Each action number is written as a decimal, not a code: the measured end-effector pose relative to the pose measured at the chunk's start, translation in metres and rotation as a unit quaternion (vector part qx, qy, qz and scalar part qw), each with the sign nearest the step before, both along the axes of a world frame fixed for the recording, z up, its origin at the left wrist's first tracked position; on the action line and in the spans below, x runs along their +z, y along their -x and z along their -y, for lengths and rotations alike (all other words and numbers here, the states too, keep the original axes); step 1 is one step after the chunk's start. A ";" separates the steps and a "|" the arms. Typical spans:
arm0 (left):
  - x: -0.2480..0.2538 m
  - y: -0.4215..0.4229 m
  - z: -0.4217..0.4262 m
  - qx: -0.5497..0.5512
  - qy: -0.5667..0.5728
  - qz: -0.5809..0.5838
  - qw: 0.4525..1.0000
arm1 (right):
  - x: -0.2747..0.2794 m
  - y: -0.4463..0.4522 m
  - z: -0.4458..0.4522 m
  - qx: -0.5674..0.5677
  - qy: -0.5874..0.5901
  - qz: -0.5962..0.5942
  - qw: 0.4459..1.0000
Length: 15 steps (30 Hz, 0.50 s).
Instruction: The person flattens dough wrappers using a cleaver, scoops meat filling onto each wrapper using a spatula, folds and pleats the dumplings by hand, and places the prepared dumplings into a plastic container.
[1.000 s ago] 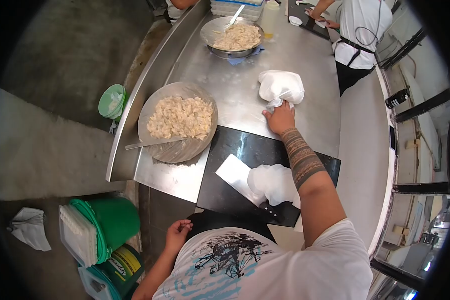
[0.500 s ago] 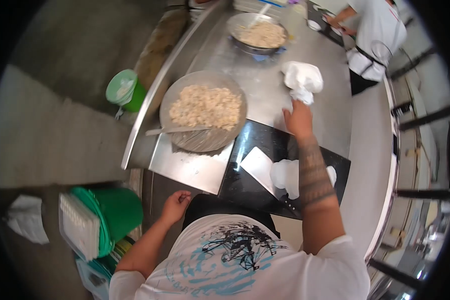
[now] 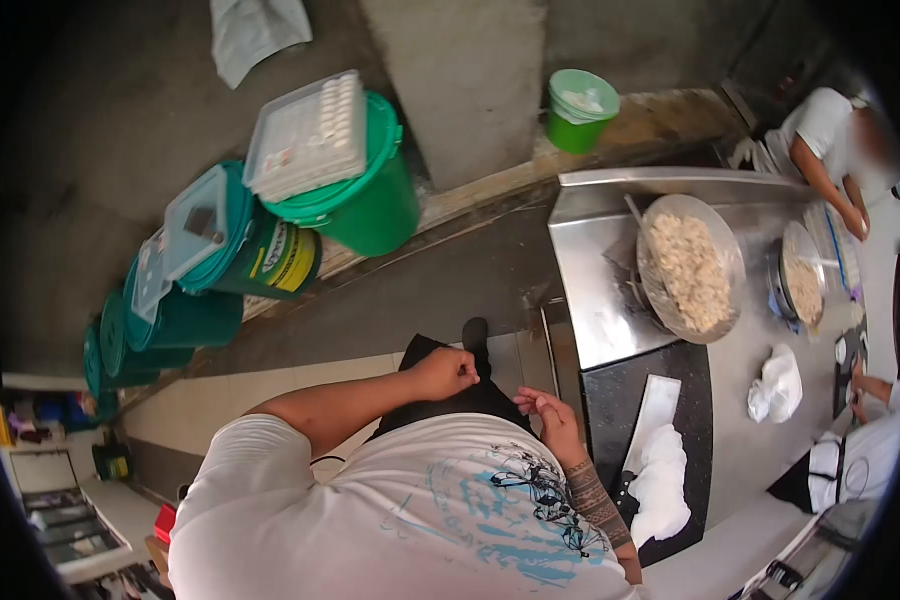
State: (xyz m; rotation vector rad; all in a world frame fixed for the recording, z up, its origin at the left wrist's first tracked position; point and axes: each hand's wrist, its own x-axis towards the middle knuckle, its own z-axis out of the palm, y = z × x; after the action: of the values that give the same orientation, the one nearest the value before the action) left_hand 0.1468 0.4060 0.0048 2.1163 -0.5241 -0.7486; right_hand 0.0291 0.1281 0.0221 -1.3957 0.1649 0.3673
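Note:
My left hand (image 3: 447,373) is in front of my waist with its fingers curled in, and nothing shows in it. Close by, my right hand (image 3: 552,416) has its fingers partly stretched and apart, holding nothing. To its right is a black board (image 3: 610,395) at the counter's end. A wide-bladed cleaver (image 3: 658,403) with a dark riveted handle lies there, beside a soft white lump (image 3: 662,485) that looks like dough or cloth. Beyond the board stands a large bowl (image 3: 727,255) of pale chopped filling (image 3: 688,270), a spatula resting in it.
A white bundle (image 3: 776,385) and a second pan of filling (image 3: 802,280) sit on the steel counter (image 3: 595,270). Green lidded buckets (image 3: 375,205) line the wall, one topped with a clear box (image 3: 305,135). A small green pail (image 3: 578,125) and two people are farther off.
My view has swung left toward the buckets. My right hand has drawn back from the white bundle to my waist, near the left hand. The bundle stays on the counter.

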 end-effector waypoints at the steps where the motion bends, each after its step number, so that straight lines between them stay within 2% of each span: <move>1: 0.002 -0.003 -0.013 0.025 -0.004 0.008 1.000 | -0.003 -0.003 -0.005 0.013 -0.012 -0.015 1.000; 3: 0.007 -0.010 -0.036 0.072 -0.009 0.025 0.997 | -0.001 -0.013 -0.018 0.006 0.002 0.011 1.000; 4: 0.009 -0.017 -0.048 0.086 -0.015 0.094 0.992 | 0.006 -0.023 -0.020 0.018 0.028 0.022 0.999; 7: 0.029 -0.052 -0.081 0.170 -0.039 0.051 0.983 | 0.019 -0.050 -0.038 0.040 0.105 0.052 0.992; 9: 0.031 -0.081 -0.110 0.206 -0.012 0.079 0.975 | 0.019 -0.070 -0.048 0.077 0.148 0.071 0.983; 13: 0.049 -0.143 -0.179 0.246 0.021 0.159 0.956 | 0.006 -0.132 -0.101 0.058 0.121 0.080 0.988; 14: 0.045 -0.163 -0.201 0.274 0.044 0.146 0.949 | 0.005 -0.154 -0.120 0.050 0.112 0.085 0.989; 15: 0.048 -0.183 -0.224 0.285 0.026 0.226 0.931 | 0.010 -0.181 -0.141 0.055 0.104 0.101 0.988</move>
State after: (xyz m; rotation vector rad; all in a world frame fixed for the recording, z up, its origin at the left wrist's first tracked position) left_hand 0.3303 0.6303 0.0524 2.2304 -0.1353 0.0860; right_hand 0.2098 0.2692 0.0316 -1.6441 -0.0423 0.3046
